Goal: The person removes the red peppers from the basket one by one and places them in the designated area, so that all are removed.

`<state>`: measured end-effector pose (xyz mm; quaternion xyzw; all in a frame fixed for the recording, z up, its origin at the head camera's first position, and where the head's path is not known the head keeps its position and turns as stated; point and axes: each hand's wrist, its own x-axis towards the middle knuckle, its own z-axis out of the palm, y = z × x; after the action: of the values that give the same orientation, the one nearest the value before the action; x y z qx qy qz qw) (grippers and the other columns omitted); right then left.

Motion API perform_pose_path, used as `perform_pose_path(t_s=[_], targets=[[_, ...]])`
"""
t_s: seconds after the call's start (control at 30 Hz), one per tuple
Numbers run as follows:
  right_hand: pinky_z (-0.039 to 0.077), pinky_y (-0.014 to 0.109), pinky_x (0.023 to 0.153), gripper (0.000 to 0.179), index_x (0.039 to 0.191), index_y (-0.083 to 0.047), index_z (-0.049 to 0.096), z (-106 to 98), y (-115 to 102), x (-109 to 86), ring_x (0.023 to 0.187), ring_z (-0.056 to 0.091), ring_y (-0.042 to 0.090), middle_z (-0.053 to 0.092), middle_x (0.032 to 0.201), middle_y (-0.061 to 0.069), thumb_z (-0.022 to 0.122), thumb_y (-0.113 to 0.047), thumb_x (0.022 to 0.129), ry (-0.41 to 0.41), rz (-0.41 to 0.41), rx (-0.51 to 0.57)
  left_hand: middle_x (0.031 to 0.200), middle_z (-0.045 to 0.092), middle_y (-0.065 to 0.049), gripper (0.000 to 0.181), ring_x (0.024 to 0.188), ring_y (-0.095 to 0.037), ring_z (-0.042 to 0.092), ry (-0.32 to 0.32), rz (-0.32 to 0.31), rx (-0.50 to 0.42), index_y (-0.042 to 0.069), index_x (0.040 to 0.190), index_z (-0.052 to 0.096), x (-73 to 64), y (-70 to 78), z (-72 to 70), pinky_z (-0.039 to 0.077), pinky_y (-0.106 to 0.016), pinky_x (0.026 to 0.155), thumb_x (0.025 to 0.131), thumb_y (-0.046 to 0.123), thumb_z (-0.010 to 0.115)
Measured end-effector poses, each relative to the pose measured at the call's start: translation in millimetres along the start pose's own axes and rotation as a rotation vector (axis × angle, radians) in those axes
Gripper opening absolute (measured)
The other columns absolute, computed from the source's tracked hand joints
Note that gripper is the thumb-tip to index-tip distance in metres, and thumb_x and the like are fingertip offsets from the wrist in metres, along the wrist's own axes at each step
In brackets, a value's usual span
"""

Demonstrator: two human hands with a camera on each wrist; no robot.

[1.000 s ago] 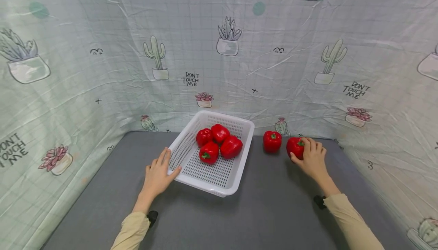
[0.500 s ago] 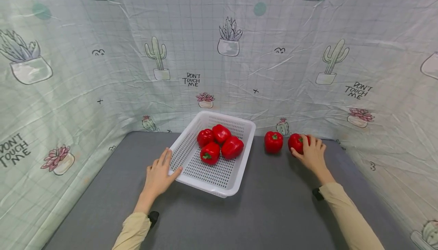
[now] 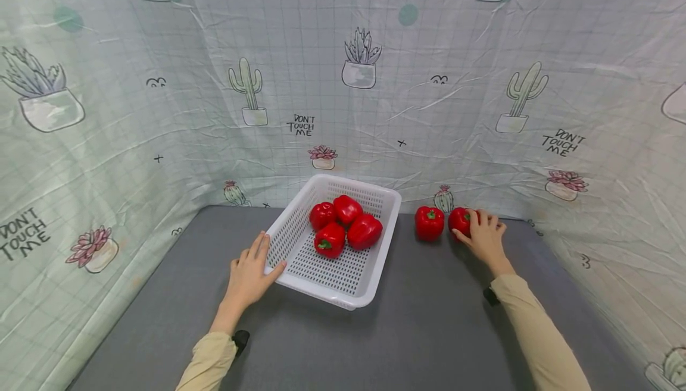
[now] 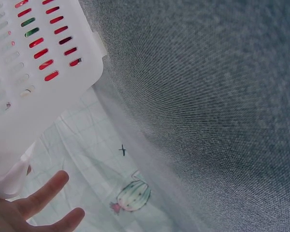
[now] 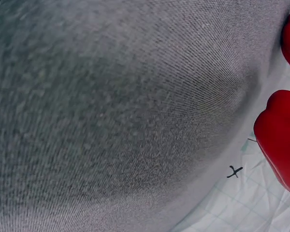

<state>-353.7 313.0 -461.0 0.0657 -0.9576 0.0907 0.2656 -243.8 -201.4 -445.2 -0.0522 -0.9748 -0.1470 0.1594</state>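
Observation:
My right hand [image 3: 486,241] grips a red bell pepper [image 3: 459,221] at the back right of the table, thumb on its near side and fingers over its right. Just left of it stands another red bell pepper [image 3: 429,224], stem up. In the right wrist view the gripped pepper [image 5: 282,137] fills the right edge, and only a fingertip shows below it. My left hand [image 3: 248,273] rests at the near left corner of a white perforated basket [image 3: 321,290], thumb over the rim and fingers spread along the side. Several red bell peppers [image 3: 365,231] lie inside the basket.
A grey cloth [image 3: 418,331] covers the table. Behind and on both sides hangs a pale curtain [image 3: 300,52] printed with cacti, its lower edge meeting the table close behind the basket and the two loose peppers.
My right hand has moved the gripped pepper back and slightly left, narrowing the gap to the pepper beside it. My left hand and the basket stay in place; the head view has shifted slightly.

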Motion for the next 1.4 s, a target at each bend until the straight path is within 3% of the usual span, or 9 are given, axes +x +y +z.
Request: perform_pose_path(t_s=[0.47,1.4], targets=[[0.019,0.063,0.075,0.064,0.124,-0.001,0.034,7.0,-2.1,5.1,0.102,0.029,0.048,0.037,0.117,0.027,0.061,-0.040,0.081,-0.094,0.033,0.000,0.145,0.027,-0.015,0.078,0.114,-0.042,0.043,0.003,0.004,-0.010,0.003,0.140,0.027,0.5,1.5,-1.2,0.033,-0.062,0.083,0.082,0.049,0.052],[0.021,0.062,0.075,0.071,0.120,-0.004,0.036,11.0,0.7,6.4,0.104,0.031,0.047,0.037,0.120,0.028,0.074,-0.036,0.069,-0.051,-0.009,0.032,0.145,0.027,-0.016,0.078,0.113,-0.042,0.043,0.004,0.005,0.002,0.002,0.140,0.027,-0.2,1.2,-2.2,0.034,-0.061,0.082,0.083,0.050,0.051]])
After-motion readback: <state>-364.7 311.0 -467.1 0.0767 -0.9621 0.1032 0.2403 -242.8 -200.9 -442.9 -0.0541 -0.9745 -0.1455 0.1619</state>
